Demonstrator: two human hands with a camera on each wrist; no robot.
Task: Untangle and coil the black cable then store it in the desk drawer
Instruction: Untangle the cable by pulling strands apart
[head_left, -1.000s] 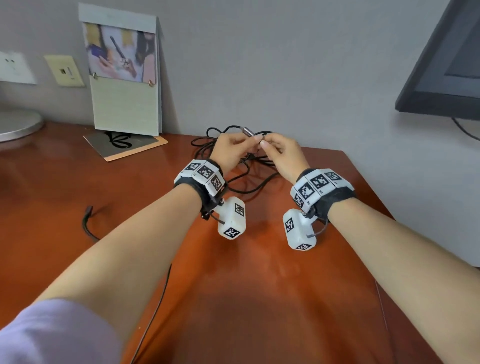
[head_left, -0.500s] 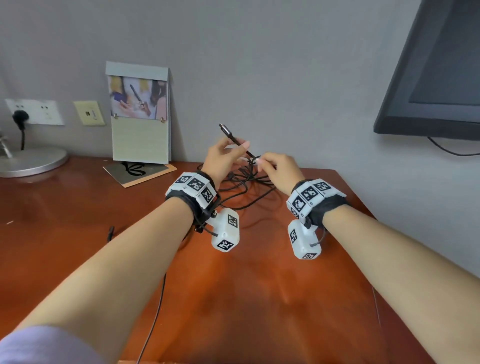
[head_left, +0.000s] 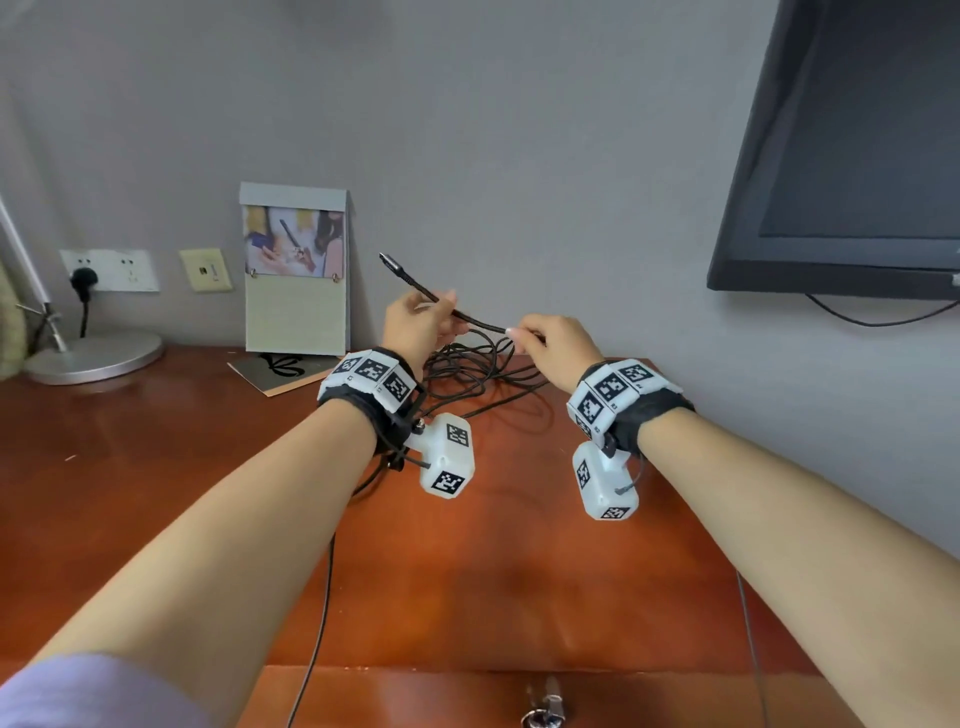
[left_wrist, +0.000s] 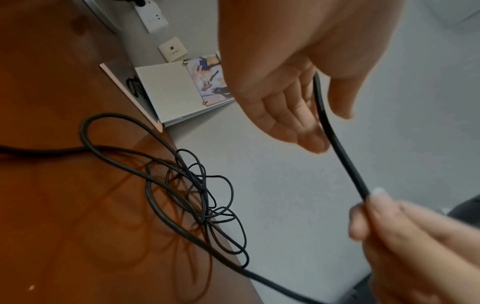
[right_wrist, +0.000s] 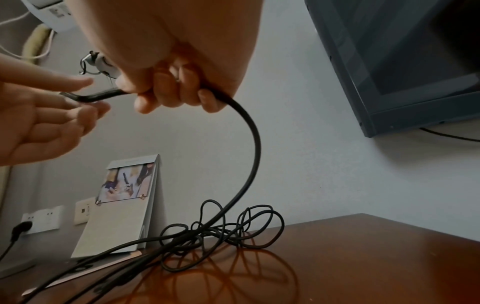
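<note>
1. Both forearms reach forward over the surface (head_left: 493, 597), with the hands raised above the far edge, near the wall.
2. The left hand (head_left: 415, 325) has its thumb against the cable (head_left: 480, 326) and its fingers (left_wrist: 280, 112) loosely extended below it, barely curled; it steadies the cable between thumb and fingers rather than wrapping it.
3. The right hand (head_left: 558, 345) is a fist, fingers (right_wrist: 168, 92) curled tightly round the cable.
4. The held stretch runs roughly level between the hands, rising to the left; its plug end (head_left: 390, 263) sticks out past the left hand, pointing up and left towards the wall.
5. From the right fist the cable arcs down to a tangled heap of loops (right_wrist: 221, 236) on the far part of the surface, beneath the hands; a strand trails off the near edge.
6. The drawer (head_left: 540, 701) at the near edge is closed.
7. Compared with half a second ago, the hands are farther apart, with more cable between them; the plug end points the same way.
</note>
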